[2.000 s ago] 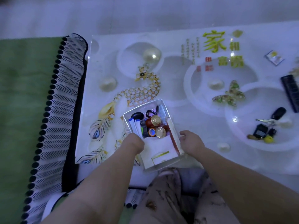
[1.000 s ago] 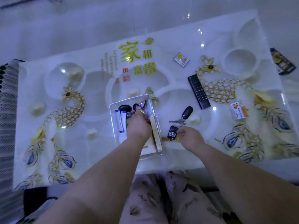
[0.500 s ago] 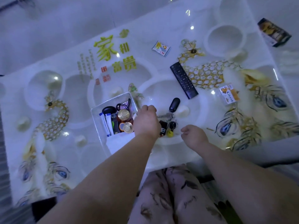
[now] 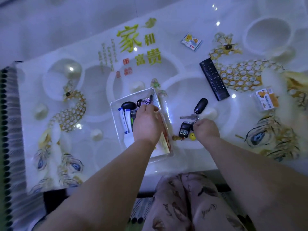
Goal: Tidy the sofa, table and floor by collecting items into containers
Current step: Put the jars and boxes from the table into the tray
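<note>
"Where is the bunch of keys (image 4: 185,128)?"

"On the worktop (image 4: 186,70), just right of the clear tray (image 4: 133,94). The right hand (image 4: 206,130) has its fingers curled round the ring end."

"And the left hand (image 4: 146,125)?"

"It is down inside the tray, beside the tubes (image 4: 124,119). Its fingers are hidden under the hand, so one cannot tell whether they grip anything."

"What else?"

"A black remote (image 4: 214,79) lies farther out, with an orange snack packet (image 4: 266,100) to its right."
</note>
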### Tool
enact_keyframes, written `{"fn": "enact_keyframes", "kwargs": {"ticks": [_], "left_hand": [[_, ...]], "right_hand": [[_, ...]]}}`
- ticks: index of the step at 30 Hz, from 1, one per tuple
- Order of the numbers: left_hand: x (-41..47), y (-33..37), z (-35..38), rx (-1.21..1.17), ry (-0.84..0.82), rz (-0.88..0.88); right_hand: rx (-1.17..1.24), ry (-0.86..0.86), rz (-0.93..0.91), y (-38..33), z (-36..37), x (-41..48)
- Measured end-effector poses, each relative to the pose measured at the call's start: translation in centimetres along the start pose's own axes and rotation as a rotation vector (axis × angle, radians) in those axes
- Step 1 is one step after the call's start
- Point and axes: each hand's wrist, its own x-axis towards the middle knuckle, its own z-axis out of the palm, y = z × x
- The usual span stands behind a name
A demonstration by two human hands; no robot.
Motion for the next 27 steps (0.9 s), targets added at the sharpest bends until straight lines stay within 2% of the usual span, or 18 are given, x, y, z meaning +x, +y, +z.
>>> {"fn": "enact_keyframes", "kwargs": {"ticks": [7,10,12,16,21,27], "left_hand": [[-0.4,-2.0,-3.1,-0.049,-0.071,-0.06],[-0.2,-3.5,-3.7,-0.04,-0.089,-0.029],[0.0,-4.4,-3.7,-0.043,-0.09,-0.056],[-0.8,-5.4,-4.4,-0.071,-0.116,-0.093],[-1.3,-5.7,-6.3,-0.008,-0.216,-0.103],[-1.2,-5.9,-9.3,0.075,-0.384,-0.057]], "right_hand": [[-0.062,0.069,-0.091,-2.3,0.4,-2.1],[-0.1,0.029,-0.033,-2.9,0.7,-2.4],[0.003,0.0,-0.015,-2.9,0.6,-2.6],[0.392,0.108,-0.032,-2.9,0.2,-5.0],[0.758,0.158,0.097,-4.0,-1.9,-8.4],[0.698,0.073,0.012,-6.7,-3.0,-12.0]]}}
